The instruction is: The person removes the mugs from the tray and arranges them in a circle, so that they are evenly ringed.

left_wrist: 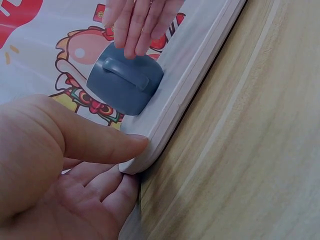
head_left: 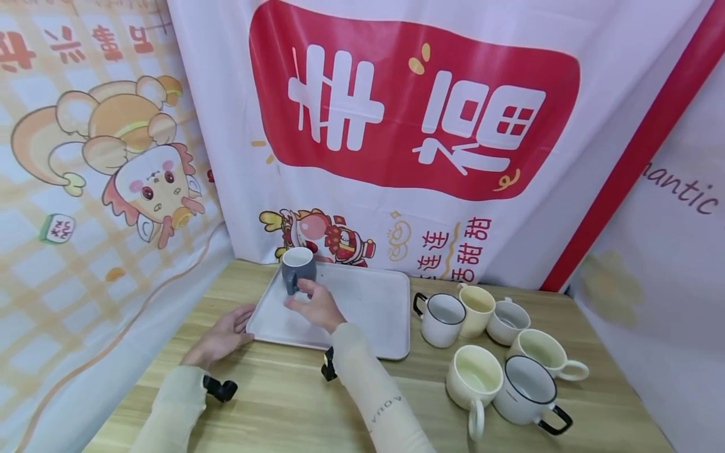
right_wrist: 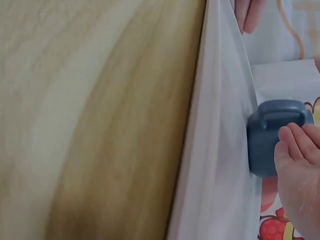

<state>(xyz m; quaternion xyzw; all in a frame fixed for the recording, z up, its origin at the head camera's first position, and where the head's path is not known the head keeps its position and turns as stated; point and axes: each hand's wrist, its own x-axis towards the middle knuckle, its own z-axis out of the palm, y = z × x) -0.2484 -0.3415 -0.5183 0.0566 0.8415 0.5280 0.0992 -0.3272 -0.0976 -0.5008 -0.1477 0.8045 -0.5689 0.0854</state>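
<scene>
A blue-grey mug point(head_left: 303, 272) stands upright on the white rectangular tray point(head_left: 365, 308), near its far left corner, with its handle facing the near side. Right beside the mug is my right hand point(head_left: 318, 307); its fingers are fairly straight and lie against or very near the mug's side, not wrapped round it. My left hand point(head_left: 222, 335) grips the tray's near left corner. In the left wrist view its thumb rests on the rim point(left_wrist: 165, 117), and the other fingers lie along the outside and underneath.
Right of the tray stand several mugs: a white one with a black rim point(head_left: 442, 322), a cream one point(head_left: 477, 311), a small white one point(head_left: 508, 322), two pale ones point(head_left: 472, 377) point(head_left: 540, 352) and a larger black-rimmed one point(head_left: 523, 393). Printed cloths point(head_left: 413, 100) hang behind the wooden table point(head_left: 283, 396).
</scene>
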